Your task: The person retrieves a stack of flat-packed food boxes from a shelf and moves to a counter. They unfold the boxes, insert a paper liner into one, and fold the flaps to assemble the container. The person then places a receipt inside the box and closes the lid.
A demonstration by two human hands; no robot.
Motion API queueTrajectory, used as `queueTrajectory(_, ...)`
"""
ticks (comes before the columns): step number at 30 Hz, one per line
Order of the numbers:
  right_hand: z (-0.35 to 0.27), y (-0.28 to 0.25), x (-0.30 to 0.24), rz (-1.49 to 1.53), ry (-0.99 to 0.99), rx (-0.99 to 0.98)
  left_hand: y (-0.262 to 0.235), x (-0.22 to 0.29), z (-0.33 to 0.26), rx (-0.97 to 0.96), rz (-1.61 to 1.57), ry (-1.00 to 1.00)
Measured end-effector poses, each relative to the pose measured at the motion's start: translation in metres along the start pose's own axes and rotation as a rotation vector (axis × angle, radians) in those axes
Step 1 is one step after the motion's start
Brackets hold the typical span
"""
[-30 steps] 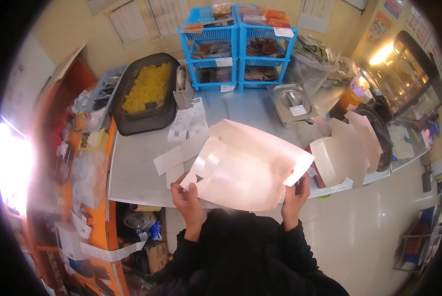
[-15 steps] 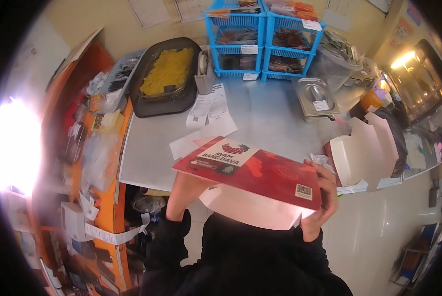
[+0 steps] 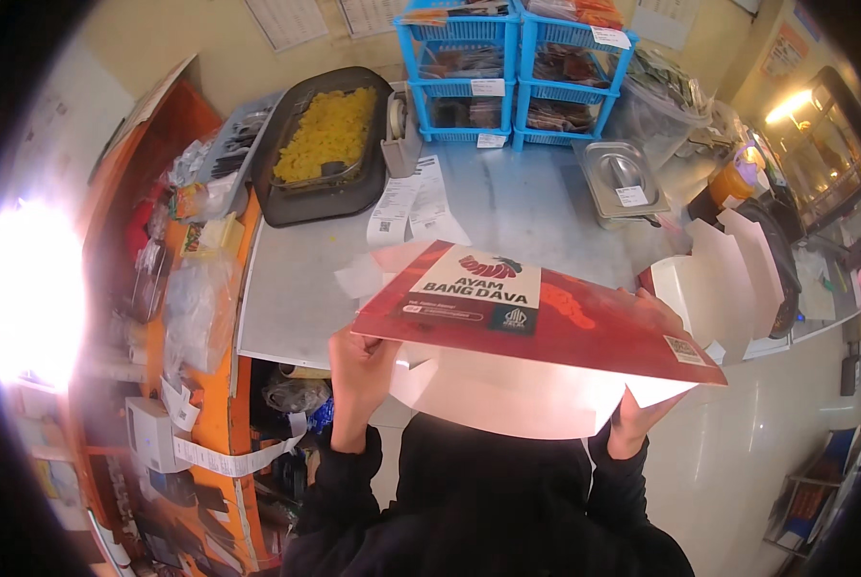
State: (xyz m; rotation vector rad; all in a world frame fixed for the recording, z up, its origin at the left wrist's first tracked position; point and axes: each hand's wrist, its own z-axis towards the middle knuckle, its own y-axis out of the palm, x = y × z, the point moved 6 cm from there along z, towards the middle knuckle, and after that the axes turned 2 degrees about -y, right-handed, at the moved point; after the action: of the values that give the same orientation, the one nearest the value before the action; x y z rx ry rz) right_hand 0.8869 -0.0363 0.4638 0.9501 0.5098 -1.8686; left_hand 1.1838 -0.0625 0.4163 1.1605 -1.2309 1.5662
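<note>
A red cardboard food box (image 3: 574,322), white inside, is held up in front of my body over the table's near edge. Its printed red panel faces up, and its white flaps hang open toward me. My left hand (image 3: 358,380) is closed on the left edge, the fingers partly under the panel. At the right end my right hand (image 3: 637,418) grips the box from beneath; a few of its fingers show over the far edge and the panel covers the rest. To the right stands another open box (image 3: 714,279), white inside, its flaps raised.
On the metal table (image 3: 281,308) lie long paper receipts (image 3: 406,212). A black tray (image 3: 281,202) bears a glass dish of yellow food (image 3: 324,135). Blue stacked baskets (image 3: 464,87) stand at the back. A lidded steel pan (image 3: 613,183) sits right, an orange shelf (image 3: 224,404) left.
The box has come up closer and swung further right, with its printed panel spread wider. My right hand has slipped mostly under it, and more of my left hand shows.
</note>
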Motion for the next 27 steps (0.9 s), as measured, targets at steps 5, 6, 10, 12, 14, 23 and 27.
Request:
queueTrajectory(5,0.002,0.005,0.012,0.024,-0.054,-0.033,-0.016,-0.044,-0.001,0.067,0.098,-0.192)
queueTrajectory(6,0.002,0.004,0.015,0.006,-0.039,-0.040,-0.018,-0.049,-0.001,0.058,-0.095,-0.225)
queueTrajectory(10,-0.002,0.002,0.028,0.004,-0.004,-0.016,-0.006,-0.037,-0.002,0.067,-0.566,-0.357)
queueTrajectory(12,-0.003,0.002,0.030,0.008,-0.012,-0.019,-0.002,-0.031,-0.010,-0.001,-0.695,-0.375)
queueTrajectory(14,-0.004,0.002,0.034,0.008,-0.033,-0.034,0.008,-0.023,-0.015,-0.004,-0.387,-0.196)
queueTrajectory(23,-0.029,-0.012,0.099,-0.017,0.277,0.253,0.042,-0.032,-0.028,-0.044,-0.899,-0.107)
queueTrajectory(27,-0.036,-0.001,0.097,-0.053,0.256,0.259,0.041,-0.047,-0.036,0.240,-0.973,-0.089)
